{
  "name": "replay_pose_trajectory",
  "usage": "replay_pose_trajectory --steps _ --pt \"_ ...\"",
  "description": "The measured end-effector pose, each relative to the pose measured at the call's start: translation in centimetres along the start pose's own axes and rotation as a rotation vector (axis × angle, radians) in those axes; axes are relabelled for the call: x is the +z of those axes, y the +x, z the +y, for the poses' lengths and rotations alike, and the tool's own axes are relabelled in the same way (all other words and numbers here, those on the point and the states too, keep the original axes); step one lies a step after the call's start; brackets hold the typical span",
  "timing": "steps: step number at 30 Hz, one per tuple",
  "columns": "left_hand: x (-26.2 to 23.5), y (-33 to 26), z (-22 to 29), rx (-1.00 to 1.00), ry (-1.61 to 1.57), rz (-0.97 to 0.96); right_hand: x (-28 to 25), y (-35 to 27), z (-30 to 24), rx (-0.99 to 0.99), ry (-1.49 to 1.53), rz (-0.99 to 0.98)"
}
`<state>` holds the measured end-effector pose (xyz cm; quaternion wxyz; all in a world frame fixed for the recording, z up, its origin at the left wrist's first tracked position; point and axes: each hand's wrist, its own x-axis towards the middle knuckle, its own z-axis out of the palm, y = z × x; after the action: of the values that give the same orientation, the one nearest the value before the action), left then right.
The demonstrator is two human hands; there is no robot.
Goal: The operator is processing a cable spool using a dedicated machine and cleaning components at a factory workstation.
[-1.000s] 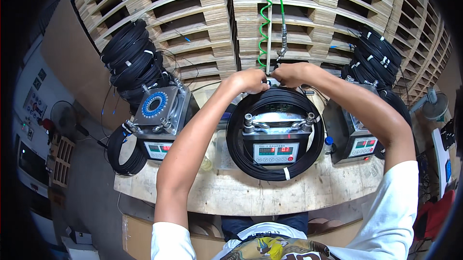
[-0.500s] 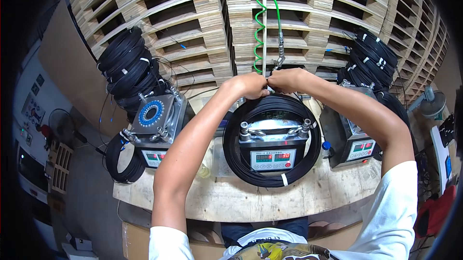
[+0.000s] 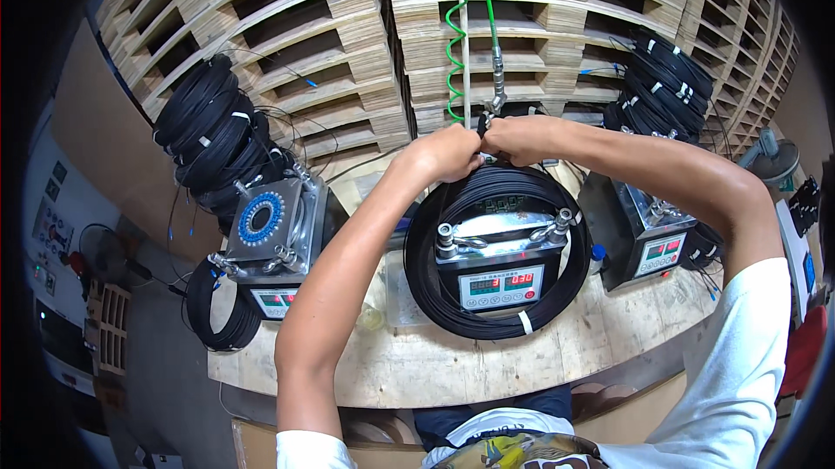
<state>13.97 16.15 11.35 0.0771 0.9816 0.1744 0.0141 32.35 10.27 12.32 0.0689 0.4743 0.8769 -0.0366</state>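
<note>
Coil (image 3: 452, 295): black cable wound in a ring around the middle winder (image 3: 497, 265), lying on the bench (image 3: 600, 339); a white tie (image 3: 525, 322) binds its near side.
Coil top: the far arc of the ring, just below the hanging green hose (image 3: 451, 34); this is where both my hands meet.
Left hand (image 3: 448, 154): fingers curled and pressed together on the top of the coil, pinching the strands there.
Right hand (image 3: 515, 137): fingers closed, pinching a short black end that sticks up between my two hands; whether it is cable end or tie I cannot tell.
Step in hand: by my judgement, binding or securing the coil at its top, opposite the white tie.
Next move calls for: holding the strands bunched with my left hand while my right works the end tight, without letting the turns spring loose from the winder posts.
Winder: metal box with a red digit display facing me, posts at its upper corners inside the ring.
Left winder (image 3: 270, 234): blue-ringed disc on top, a smaller coil hanging at its near corner.
Right winder (image 3: 657, 239): another display box, just beside the coil.
Bundles (image 3: 217, 143): finished black coils stacked at left and right against the pallets (image 3: 348, 43).
</note>
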Motion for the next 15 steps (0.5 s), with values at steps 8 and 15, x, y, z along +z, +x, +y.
replay_pose_trajectory --steps 8,15 --pt "0.4 -0.6 0.3 -0.02 -0.006 0.038 0.1 -0.7 -0.6 -0.016 -0.111 0.072" --pt "1.6 -0.3 0.3 -0.085 -0.042 0.174 -1.9 0.2 -1.6 0.019 -0.039 -0.134"
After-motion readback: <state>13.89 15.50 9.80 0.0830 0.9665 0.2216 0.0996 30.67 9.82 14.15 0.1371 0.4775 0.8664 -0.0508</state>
